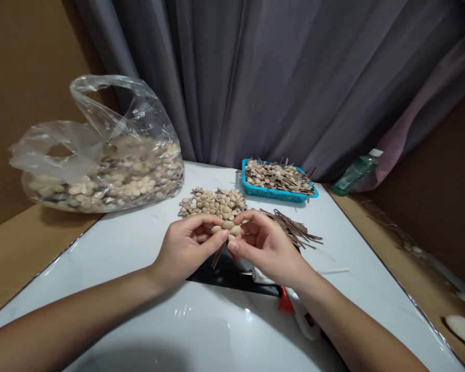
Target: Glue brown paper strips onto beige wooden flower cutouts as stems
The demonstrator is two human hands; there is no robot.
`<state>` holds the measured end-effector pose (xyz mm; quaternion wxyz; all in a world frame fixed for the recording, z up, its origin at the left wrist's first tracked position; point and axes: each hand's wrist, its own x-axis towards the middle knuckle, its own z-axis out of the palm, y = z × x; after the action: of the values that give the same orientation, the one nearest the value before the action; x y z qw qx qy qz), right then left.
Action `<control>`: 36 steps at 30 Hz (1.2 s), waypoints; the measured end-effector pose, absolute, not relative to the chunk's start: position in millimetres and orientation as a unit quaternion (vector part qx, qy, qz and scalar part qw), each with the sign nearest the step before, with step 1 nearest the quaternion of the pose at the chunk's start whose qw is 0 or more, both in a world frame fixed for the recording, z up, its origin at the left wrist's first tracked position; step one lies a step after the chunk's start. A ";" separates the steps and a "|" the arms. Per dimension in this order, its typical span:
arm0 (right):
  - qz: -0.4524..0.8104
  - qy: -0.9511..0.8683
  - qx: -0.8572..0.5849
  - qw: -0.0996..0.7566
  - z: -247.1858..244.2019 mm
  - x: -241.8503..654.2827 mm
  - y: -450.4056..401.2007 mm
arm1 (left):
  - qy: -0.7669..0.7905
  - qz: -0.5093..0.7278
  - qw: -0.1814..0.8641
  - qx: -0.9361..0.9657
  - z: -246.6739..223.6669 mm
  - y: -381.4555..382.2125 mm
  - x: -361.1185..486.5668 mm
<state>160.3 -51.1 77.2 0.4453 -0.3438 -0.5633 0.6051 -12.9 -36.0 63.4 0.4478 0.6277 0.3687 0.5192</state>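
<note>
A small beige flower-shaped piece [228, 226] with rounded petals is pinched between both hands above a black mat [213, 272]. My left hand [188, 245] grips its left side with thumb and fingertips. On the right side, my right hand [269, 245] holds it the same way. Brown strips [217, 257] hang down below the piece. A white glue gun [303, 315] with an orange trigger lies under my right wrist, its metal tip over the mat. Just behind the hands is a pile of beige flower pieces [217, 202], with a bundle of brown strips [294, 227] to its right.
On the left stands a clear plastic bag [112, 175] full of flower pieces. A blue tray [279, 195] of pieces with strips sits at the back of the white table [139, 330]. A green bottle [355, 173] lies beyond the right edge, near the grey curtain [256, 77].
</note>
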 end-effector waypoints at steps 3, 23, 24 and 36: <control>0.622 -0.544 -0.342 0.448 75.9 159.3 -50.7 | 0.368 0.511 0.457 0.629 67.2 -34.1 -13.4; 0.693 -0.501 -0.290 0.429 73.2 171.1 -42.0 | 0.328 0.488 0.562 0.581 75.6 -38.0 -16.7; 0.694 -0.498 -0.290 0.431 73.2 171.2 -42.5 | 0.323 0.490 0.564 0.580 74.7 -37.8 -16.4; 0.692 -0.495 -0.304 0.428 73.4 168.9 -47.2 | 0.298 0.464 0.612 0.567 78.8 -41.9 -14.9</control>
<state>168.9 -47.2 73.4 0.4285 -0.3041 -0.4947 0.6922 -14.9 -41.9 78.8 0.6124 0.5665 0.2981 0.4639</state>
